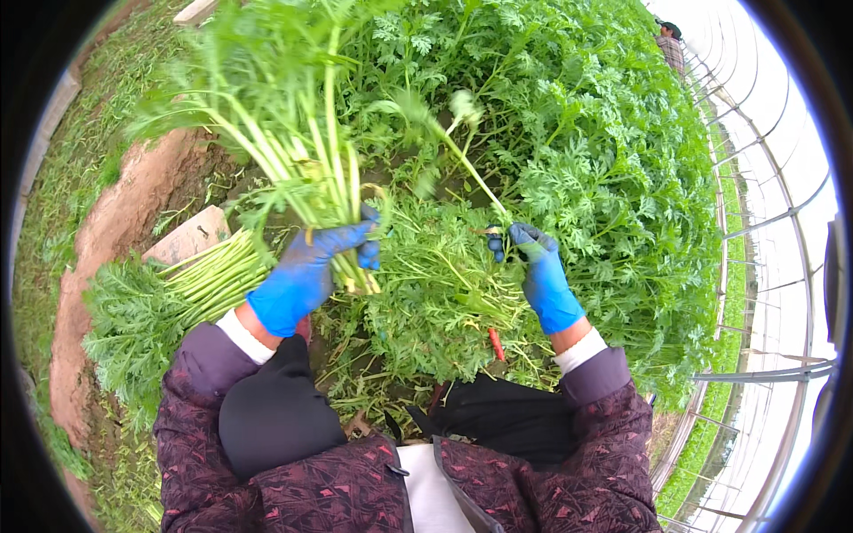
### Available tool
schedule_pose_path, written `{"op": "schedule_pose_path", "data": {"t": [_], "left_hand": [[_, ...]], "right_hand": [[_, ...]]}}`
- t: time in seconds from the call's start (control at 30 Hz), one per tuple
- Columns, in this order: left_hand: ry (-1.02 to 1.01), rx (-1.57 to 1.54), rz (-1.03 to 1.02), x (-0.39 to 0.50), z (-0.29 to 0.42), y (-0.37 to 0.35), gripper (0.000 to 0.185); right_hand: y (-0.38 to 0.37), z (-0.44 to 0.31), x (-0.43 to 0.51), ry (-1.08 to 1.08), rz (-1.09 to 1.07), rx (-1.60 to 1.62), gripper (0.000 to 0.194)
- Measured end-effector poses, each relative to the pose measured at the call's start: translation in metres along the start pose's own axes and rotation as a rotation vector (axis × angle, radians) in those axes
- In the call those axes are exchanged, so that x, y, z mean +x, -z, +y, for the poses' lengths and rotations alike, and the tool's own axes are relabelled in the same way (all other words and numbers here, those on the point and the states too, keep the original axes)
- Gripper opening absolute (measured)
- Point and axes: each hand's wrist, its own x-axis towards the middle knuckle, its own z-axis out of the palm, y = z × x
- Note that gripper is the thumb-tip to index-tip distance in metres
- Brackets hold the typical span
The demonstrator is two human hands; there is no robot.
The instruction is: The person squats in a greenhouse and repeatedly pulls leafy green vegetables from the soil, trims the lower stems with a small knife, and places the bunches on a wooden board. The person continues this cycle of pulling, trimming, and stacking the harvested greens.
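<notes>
My left hand, in a blue glove, grips the lower stalks of a bunch of leafy chrysanthemum greens. The bunch stands up from my fist, its leafy tops blurred and its pale cut ends below my fingers. To the right, my gloved right hand pinches a single green stalk near its base, together with some leafy bits. The stalk slants up and left to a blurred top. Loose trimmed leaves cover the ground between my hands. A small red object, perhaps a tool handle, lies among them.
Left of my left hand, a pile of stalks rests by a wooden board. A dense bed of growing greens fills the far and right side. Greenhouse framing curves along the right. Another person is at the far upper right.
</notes>
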Motion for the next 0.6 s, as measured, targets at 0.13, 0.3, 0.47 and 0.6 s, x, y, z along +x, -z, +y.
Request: {"op": "schedule_pose_path", "data": {"t": [0.13, 0.3, 0.47, 0.6], "left_hand": [[0.144, -0.013, -0.091, 0.017, -0.018, -0.024, 0.035], [0.287, -0.036, 0.040, 0.029, -0.030, -0.036, 0.036], [0.156, -0.044, 0.093, 0.041, -0.019, -0.025, 0.031], [0.043, -0.070, 0.038, 0.044, -0.010, -0.014, 0.029]], "right_hand": [[-0.041, -0.025, -0.030, -0.047, -0.246, -0.018, 0.023], [-0.066, -0.024, -0.040, -0.217, -0.388, -0.331, 0.045], [-0.030, -0.004, -0.037, -0.278, -0.525, -0.466, 0.043], [0.004, -0.014, -0.040, -0.031, -0.900, -1.635, 0.041]]}}
